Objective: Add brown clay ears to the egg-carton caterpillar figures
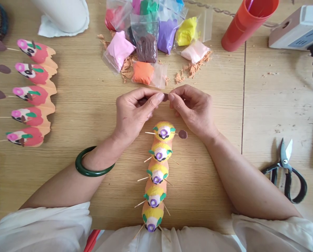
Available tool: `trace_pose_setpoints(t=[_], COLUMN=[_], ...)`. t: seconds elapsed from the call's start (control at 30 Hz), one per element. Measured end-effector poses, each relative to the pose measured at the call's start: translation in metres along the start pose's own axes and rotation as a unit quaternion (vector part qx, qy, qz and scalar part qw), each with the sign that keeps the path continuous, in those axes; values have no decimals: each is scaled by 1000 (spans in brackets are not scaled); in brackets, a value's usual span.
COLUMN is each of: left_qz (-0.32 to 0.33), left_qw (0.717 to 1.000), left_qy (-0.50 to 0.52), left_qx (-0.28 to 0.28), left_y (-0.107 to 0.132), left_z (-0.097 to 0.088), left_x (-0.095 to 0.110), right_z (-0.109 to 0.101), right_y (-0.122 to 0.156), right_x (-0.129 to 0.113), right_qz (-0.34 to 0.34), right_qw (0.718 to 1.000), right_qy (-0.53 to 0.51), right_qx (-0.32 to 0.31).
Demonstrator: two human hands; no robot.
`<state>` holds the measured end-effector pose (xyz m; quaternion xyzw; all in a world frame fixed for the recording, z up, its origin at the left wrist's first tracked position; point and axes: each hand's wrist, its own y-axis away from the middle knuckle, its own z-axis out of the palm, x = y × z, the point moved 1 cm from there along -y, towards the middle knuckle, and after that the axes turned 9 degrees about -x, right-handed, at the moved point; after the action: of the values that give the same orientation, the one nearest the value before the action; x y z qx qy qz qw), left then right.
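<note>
My left hand and my right hand meet above the table, fingertips pinched together on a small brown piece of clay. Just below them lies a row of yellow and orange clay figures with purple centres, green bits and toothpicks sticking out sideways. The top figure carries a flat brown clay oval on its right toothpick. A green bangle circles my left wrist.
Bags of coloured clay lie at the back with orange crumbs around them. A row of red and pink figures sits at the left. An orange cup, a power strip and black scissors are on the right.
</note>
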<state>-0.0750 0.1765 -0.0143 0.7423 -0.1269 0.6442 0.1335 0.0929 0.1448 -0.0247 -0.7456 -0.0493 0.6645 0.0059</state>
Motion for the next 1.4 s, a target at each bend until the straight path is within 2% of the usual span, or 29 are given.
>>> trace_pose_setpoints(t=[0.2, 0.3, 0.43, 0.6, 0.8, 1.17, 1.4], left_qz=[-46, -94, -165, -138, -148, -94, -108], left_qw=[995, 983, 970, 980, 974, 988, 989], left_qy=[83, 153, 178, 119, 126, 28, -21], left_qx=[28, 29, 26, 84, 114, 118, 103], left_y=[-5, -7, 7, 50, 82, 88, 86], left_z=[1, -2, -16, -31, -27, -19, -18], left_x=[9, 17, 28, 33, 28, 38, 37], right_z=[-1, -1, 0, 0, 1, 0, 0], right_y=[-1, -3, -4, -5, -7, -5, -6], right_x=[4, 6, 8, 9, 11, 6, 4], right_qz=[0, -4, -9, -24, -29, -25, -26], right_qw=[1000, 1000, 1000, 999, 998, 998, 997], right_qy=[8, 14, 24, 37, 54, 60, 61], right_qx=[3, -2, -8, -7, -9, -20, -27])
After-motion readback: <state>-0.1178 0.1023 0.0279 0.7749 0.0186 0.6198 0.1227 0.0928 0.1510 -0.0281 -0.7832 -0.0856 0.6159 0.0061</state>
